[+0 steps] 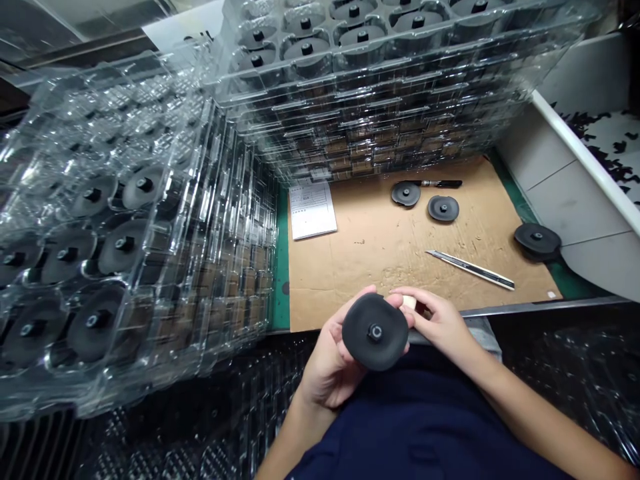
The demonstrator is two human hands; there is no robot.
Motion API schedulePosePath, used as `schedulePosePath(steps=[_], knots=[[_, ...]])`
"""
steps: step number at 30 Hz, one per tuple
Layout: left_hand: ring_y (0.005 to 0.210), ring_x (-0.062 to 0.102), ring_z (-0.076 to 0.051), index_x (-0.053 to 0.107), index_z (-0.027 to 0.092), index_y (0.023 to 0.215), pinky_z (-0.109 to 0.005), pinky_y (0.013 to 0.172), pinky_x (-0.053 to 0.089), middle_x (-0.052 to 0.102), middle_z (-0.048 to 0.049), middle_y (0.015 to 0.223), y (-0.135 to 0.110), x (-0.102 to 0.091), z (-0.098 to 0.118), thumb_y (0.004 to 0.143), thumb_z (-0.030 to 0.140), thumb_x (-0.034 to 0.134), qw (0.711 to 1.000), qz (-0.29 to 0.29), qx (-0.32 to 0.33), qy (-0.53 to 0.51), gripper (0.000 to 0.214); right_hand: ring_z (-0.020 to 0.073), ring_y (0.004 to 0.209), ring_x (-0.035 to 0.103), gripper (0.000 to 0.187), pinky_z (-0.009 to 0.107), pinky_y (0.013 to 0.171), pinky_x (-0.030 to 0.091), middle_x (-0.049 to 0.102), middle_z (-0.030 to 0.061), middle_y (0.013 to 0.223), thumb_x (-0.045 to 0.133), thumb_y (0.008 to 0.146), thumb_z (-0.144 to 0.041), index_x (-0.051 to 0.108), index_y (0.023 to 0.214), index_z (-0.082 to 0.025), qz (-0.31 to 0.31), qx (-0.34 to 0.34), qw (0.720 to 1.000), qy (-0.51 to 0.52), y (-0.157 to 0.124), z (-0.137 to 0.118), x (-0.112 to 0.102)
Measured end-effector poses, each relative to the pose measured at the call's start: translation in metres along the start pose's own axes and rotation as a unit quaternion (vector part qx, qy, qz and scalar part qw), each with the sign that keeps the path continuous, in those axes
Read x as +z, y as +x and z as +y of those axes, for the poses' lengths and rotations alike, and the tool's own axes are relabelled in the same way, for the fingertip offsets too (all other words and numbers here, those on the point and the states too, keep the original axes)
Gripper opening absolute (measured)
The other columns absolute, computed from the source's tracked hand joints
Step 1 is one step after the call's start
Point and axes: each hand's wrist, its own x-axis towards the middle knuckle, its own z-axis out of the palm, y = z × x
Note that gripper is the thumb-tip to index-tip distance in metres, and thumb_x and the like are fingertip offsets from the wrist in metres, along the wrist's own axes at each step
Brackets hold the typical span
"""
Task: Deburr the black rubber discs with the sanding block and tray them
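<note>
The left hand (327, 357) grasps a black disc (375, 331) just above the near edge of a cardboard sheet (400, 263), its fingers curled behind the rim and its palm beneath it. The disc's face is tilted up, with a dark central hub. The right hand (440, 327) is closed in a pinch on a small pale block (409, 302), which touches the disc's upper edge. The block may be an eraser or a bit of foam, though the fingers hide too much of it to be sure.

On the far half of the cardboard sheet lie two smaller black discs (405, 194) (443, 208), with a black marker (440, 184) just beside them. A snap-off utility knife (470, 270) lies nearer the middle, toward the right. A third black disc (537, 241) sits past the sheet's right corner. At the sheet's left end is a printed paper form (311, 210), its lines too small to read; no brand shows on anything.

Clear plastic trays (375, 100) (115, 220), stacked high and holding more discs, rise beyond and left of the sheet. A white bin (595, 153) of black scraps stands to its right.
</note>
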Motion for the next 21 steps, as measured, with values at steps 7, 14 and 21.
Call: schedulePosePath(steps=[7, 14, 21], knots=[[0.104, 0.062, -0.031, 0.06, 0.027, 0.116, -0.037, 0.08, 0.055, 0.062, -0.0087, 0.123, -0.001, 0.001, 0.0, 0.062, 0.035, 0.078, 1.0, -0.011, -0.009, 0.016, 0.057, 0.0146, 0.068, 0.056, 0.029, 0.027, 0.062, 0.045, 0.067, 0.003, 0.092, 0.055, 0.08, -0.027, 0.064, 0.107, -0.021, -0.015, 0.003, 1.0, 0.007, -0.001, 0.0, 0.001], [0.106, 0.061, -0.032, 0.056, 0.026, 0.12, -0.037, 0.081, 0.054, 0.058, -0.011, 0.127, 0.0, 0.0, 0.0, 0.061, 0.034, 0.079, 0.999, 0.002, -0.039, 0.018, 0.063, 0.0173, 0.078, 0.06, 0.03, 0.028, 0.067, 0.047, 0.067, 0.0045, 0.101, 0.056, 0.079, -0.03, 0.064, 0.106, -0.021, -0.024, 0.008, 1.0, 0.011, 0.0, 0.005, 0.004], [0.116, 0.053, -0.034, 0.043, 0.023, 0.132, -0.035, 0.079, 0.056, 0.054, -0.0152, 0.13, 0.003, -0.008, -0.006, 0.066, 0.043, 0.074, 0.999, 0.001, -0.031, -0.028, 0.076, 0.0185, 0.084, 0.061, 0.031, 0.03, 0.073, 0.048, 0.067, 0.0049, 0.106, 0.056, 0.08, -0.032, 0.063, 0.108, -0.02, -0.035, 0.01, 0.999, 0.013, 0.001, 0.005, 0.006]])
